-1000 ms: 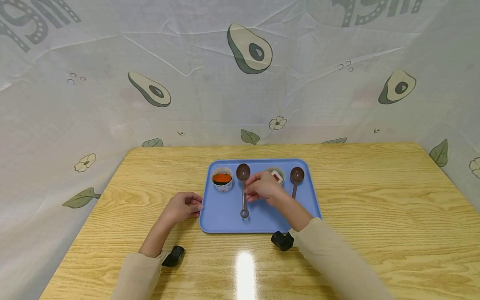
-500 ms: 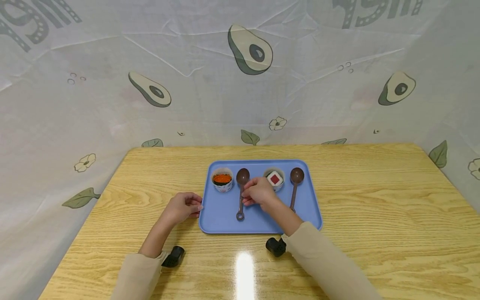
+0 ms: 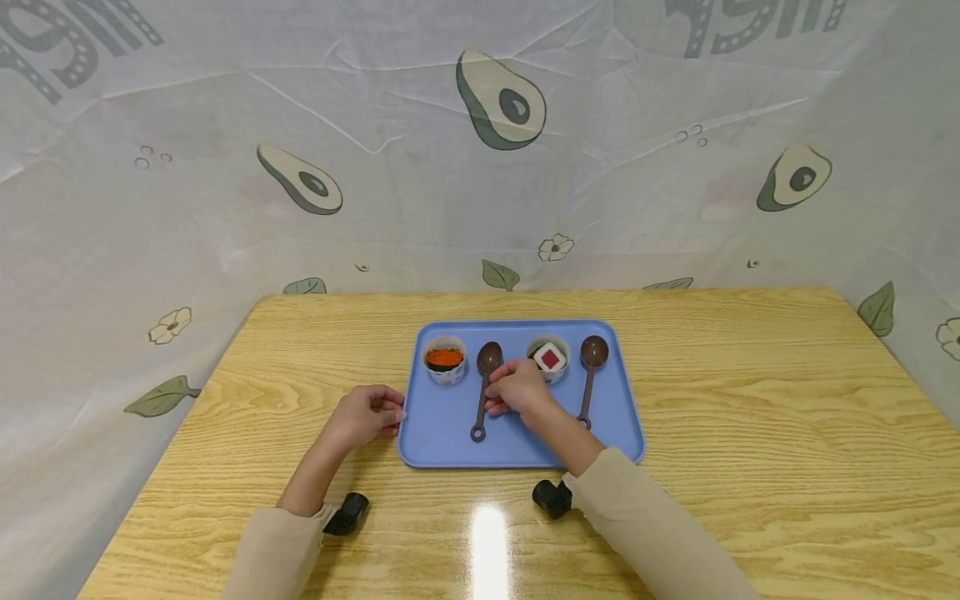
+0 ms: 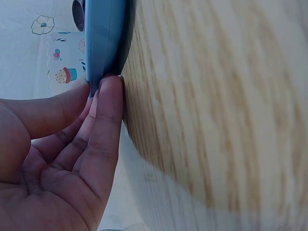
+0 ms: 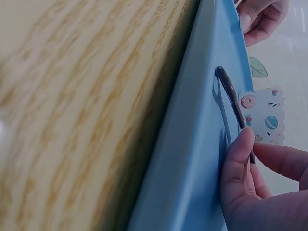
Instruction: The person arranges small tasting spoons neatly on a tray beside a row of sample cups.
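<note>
My right hand point(image 3: 520, 390) pinches the handle of a brown spoon point(image 3: 490, 358) between thumb and fingers. The spoon is over the middle of the blue tray point(image 3: 438, 433), its bowl toward the far side and its ring end toward me. In the right wrist view the spoon's handle point(image 5: 231, 94) slants, with a dark shadow on the tray beside it. My left hand point(image 3: 367, 414) grips the tray's left edge; the left wrist view shows the thumb at the rim and fingers beneath it. Part of the handle is hidden by my right fingers.
A paper cup point(image 3: 447, 375) at the tray's left holds orange roe-topped sushi. Another paper cup point(image 3: 557, 377), right of the spoon, holds a white-and-red sushi piece point(image 3: 550, 357). A second brown spoon point(image 3: 594, 352) lies at the right. The tray sits on a wooden table point(image 3: 750, 417).
My right hand and the spoon have moved a little toward me, and the spoon's bowl now leans slightly right. The second cup has come into fuller view. My left hand stays put.
</note>
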Action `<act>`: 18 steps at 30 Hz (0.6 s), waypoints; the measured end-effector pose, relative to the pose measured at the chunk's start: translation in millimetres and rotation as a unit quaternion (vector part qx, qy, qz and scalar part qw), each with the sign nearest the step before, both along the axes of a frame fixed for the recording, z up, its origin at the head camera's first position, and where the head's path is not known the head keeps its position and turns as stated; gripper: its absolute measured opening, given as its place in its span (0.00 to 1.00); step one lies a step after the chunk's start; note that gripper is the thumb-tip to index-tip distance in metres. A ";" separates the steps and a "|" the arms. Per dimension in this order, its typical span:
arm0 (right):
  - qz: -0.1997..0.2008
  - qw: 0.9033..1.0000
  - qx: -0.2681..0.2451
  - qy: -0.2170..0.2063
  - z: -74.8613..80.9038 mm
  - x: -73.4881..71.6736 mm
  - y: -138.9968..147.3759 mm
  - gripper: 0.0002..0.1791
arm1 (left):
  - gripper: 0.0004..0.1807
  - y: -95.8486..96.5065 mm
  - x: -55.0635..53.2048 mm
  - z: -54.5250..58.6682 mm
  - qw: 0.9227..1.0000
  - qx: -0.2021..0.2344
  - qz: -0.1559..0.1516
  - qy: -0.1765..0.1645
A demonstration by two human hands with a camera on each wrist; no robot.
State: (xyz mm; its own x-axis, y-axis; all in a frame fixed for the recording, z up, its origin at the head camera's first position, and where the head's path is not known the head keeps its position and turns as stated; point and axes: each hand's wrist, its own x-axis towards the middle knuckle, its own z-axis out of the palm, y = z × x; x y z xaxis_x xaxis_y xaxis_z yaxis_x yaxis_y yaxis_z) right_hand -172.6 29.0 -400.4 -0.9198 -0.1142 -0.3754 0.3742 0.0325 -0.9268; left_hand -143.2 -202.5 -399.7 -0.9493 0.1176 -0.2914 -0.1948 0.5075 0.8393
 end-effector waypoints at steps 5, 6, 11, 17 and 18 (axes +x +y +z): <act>0.005 1.000 -0.002 0.001 0.8 -0.1 2.3 0.08 | 0.10 0.5 0.3 0.6 1.000 -0.004 0.001 -0.002; 0.006 1.000 -0.003 0.000 1.4 0.1 2.9 0.08 | 0.10 0.6 0.4 0.7 1.000 -0.003 0.000 -0.002; 0.013 1.000 -0.009 -0.003 4.1 1.7 5.0 0.08 | 0.10 0.7 0.5 1.0 1.000 -0.001 -0.002 0.001; 0.020 1.000 -0.019 0.000 5.5 3.1 6.1 0.08 | 0.10 0.6 0.4 0.4 1.000 -0.002 -0.002 0.002; 0.020 1.000 -0.019 -0.002 5.5 3.0 6.6 0.09 | 0.10 0.6 0.4 0.4 1.000 -0.001 -0.002 0.002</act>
State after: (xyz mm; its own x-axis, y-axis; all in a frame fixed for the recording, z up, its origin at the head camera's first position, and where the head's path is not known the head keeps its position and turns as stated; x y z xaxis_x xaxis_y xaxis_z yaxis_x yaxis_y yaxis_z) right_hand -169.6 35.6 -394.9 -0.9126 -0.1645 -0.3742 0.3775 0.0119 -0.9259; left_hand -142.8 -202.0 -399.3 -0.9500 0.1209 -0.2879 -0.1892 0.5108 0.8386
